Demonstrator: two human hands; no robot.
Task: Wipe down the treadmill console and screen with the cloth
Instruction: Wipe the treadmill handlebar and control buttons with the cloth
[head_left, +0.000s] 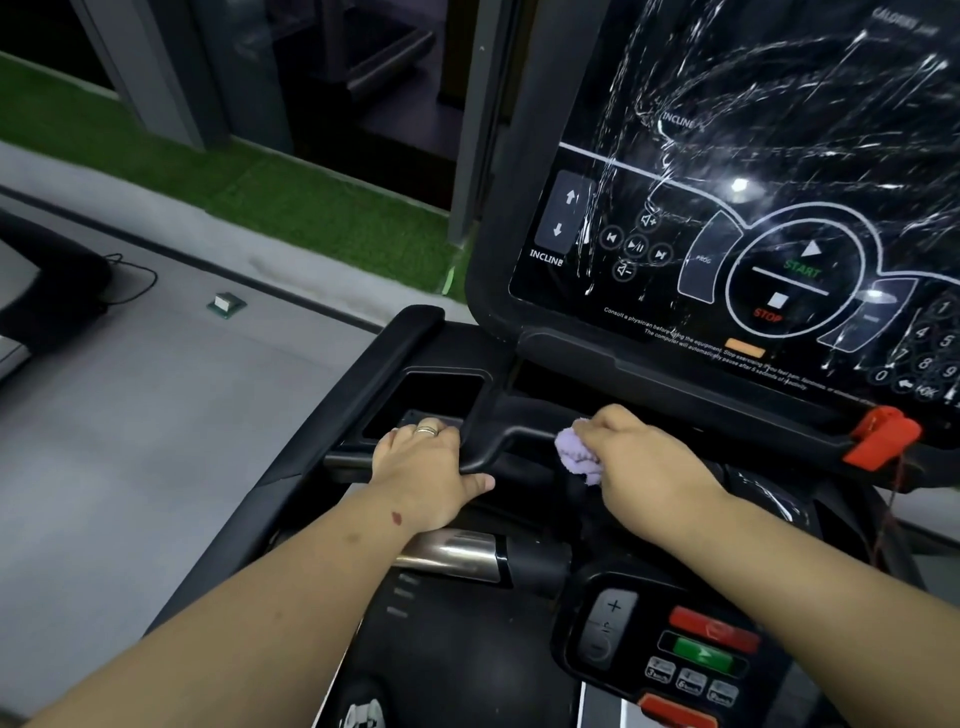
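Screen (753, 171) cut off at top and right edges

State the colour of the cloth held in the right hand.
Pale purple; the cloth shows in the head view, gripped by the right hand.

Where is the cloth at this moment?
In the head view, the cloth is bunched in the right hand, pressed on the black bar just below the screen, right of the left hand.
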